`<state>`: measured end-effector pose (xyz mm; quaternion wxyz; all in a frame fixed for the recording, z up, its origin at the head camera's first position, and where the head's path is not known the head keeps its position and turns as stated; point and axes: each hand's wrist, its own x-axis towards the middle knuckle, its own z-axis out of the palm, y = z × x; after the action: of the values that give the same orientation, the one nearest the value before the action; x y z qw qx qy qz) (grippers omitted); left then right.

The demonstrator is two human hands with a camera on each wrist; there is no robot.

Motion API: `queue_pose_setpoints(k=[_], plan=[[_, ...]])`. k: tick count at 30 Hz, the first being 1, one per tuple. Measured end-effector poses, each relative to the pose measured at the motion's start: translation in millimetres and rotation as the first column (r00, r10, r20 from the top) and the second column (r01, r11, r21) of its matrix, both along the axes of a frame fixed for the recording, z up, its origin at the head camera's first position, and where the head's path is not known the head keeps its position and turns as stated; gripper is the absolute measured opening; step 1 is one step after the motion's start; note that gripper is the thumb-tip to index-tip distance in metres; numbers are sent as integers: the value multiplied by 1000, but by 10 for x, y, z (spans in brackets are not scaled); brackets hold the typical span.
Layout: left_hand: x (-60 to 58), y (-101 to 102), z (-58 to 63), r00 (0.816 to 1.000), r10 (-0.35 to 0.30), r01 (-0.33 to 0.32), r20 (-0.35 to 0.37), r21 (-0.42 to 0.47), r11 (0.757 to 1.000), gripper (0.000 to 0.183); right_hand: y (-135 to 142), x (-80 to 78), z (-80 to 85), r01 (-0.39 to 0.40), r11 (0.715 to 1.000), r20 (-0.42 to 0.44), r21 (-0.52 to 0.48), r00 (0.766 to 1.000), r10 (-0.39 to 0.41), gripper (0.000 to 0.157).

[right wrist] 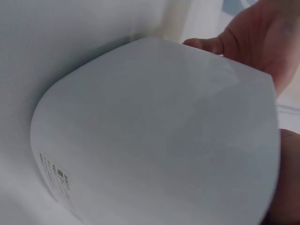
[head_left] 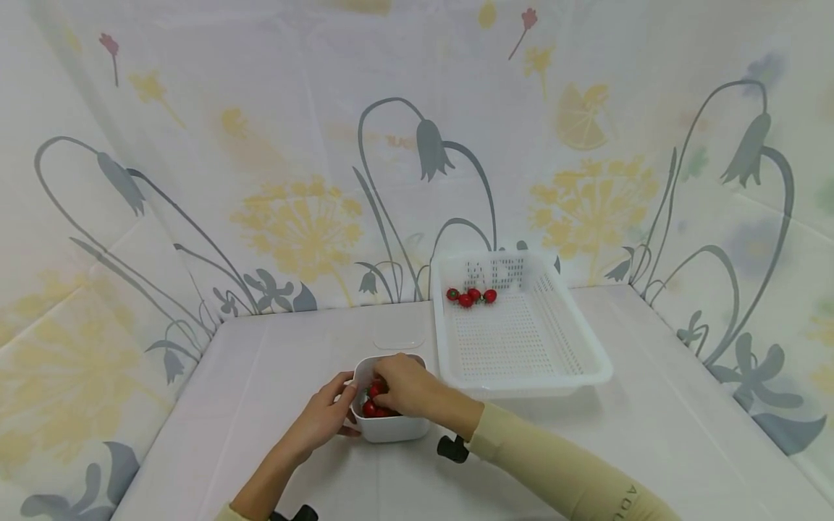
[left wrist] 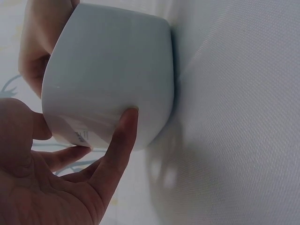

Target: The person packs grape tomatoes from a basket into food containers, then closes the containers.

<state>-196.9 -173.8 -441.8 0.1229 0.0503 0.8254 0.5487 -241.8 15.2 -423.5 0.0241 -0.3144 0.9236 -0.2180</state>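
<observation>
A small white square container [head_left: 394, 429] stands on the table with several red cherry tomatoes [head_left: 370, 409] inside. My left hand [head_left: 321, 420] holds its left side, thumb at the rim and fingers against the outer wall. In the left wrist view, the fingers of that left hand [left wrist: 70, 187] are spread along the white container [left wrist: 108, 70]. From above, my right hand [head_left: 409, 385] reaches into the container, its fingers down among the tomatoes. Those fingertips are partly hidden, so whether they pinch a tomato is unclear. The container's wall [right wrist: 154, 126] fills most of the right wrist view.
A large white perforated basket [head_left: 589, 362] stands behind and to the right of the container, with several cherry tomatoes [head_left: 465, 299] at its far left. A flat clear lid-like shape [head_left: 399, 340] lies behind the container. A patterned cloth [head_left: 313, 130] hangs around the table.
</observation>
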Motion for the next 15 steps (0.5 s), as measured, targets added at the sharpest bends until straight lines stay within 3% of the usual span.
queue_pose_setpoints(k=[15], plan=[[-14, 1, -5, 1000, 7, -6, 8, -14, 1000, 39, 325, 62, 291, -107, 978, 126, -179, 983, 130, 24]])
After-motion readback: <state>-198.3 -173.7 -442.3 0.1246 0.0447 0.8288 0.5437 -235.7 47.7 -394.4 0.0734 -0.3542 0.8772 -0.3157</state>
